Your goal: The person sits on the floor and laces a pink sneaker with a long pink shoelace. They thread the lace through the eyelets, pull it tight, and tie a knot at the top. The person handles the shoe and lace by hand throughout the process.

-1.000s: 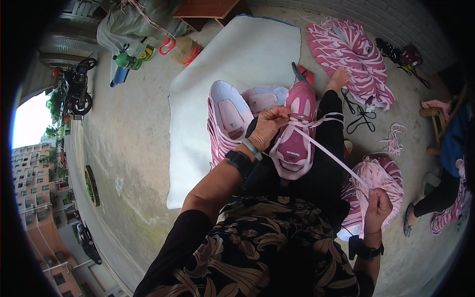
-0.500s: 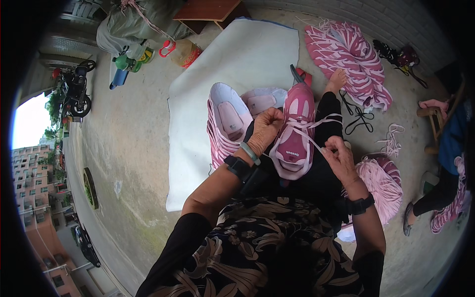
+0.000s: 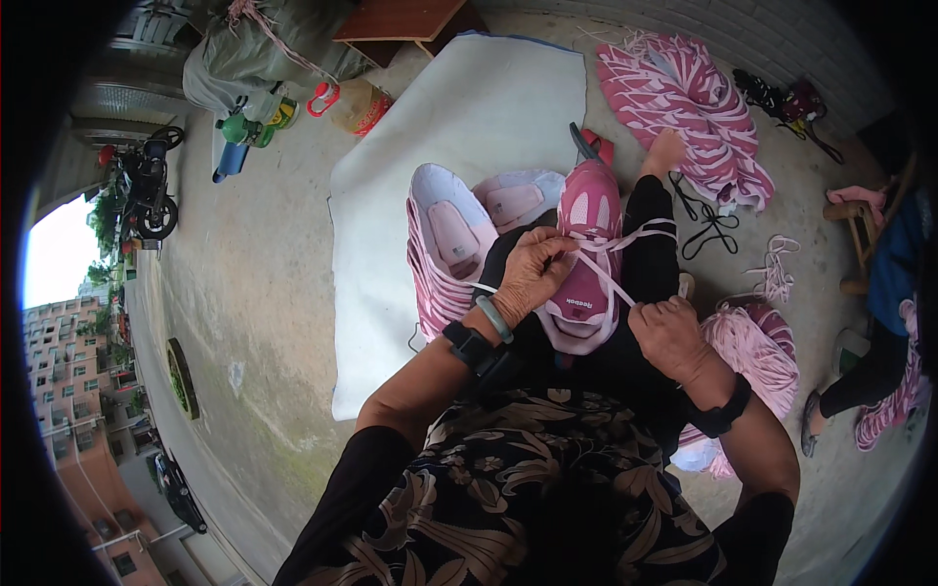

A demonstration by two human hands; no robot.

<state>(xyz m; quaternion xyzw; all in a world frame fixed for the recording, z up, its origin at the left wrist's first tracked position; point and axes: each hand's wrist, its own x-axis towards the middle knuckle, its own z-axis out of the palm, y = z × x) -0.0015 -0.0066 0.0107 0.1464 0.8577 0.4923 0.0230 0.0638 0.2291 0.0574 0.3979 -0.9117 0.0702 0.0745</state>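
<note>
Tightly, right hand (image 3: 669, 338) pinches lace (image 3: 608, 280).

the grey concrete floor (image 3: 264, 293) forms the base surface. a white sheet (image 3: 440, 127) is spread on it and carries a nested stack of pink shoe uppers (image 3: 456, 234) with a second open upper (image 3: 520, 198) adjacent. directly on the floor, right of the sheet: a large pink-and-white bundle (image 3: 684, 117), a black cord (image 3: 721, 223), a pink lace tangle (image 3: 775, 272) and a wooden stool (image 3: 858, 239). on the opposite side, near the sheet edge: a red-handled bottle (image 3: 356, 109).
</note>
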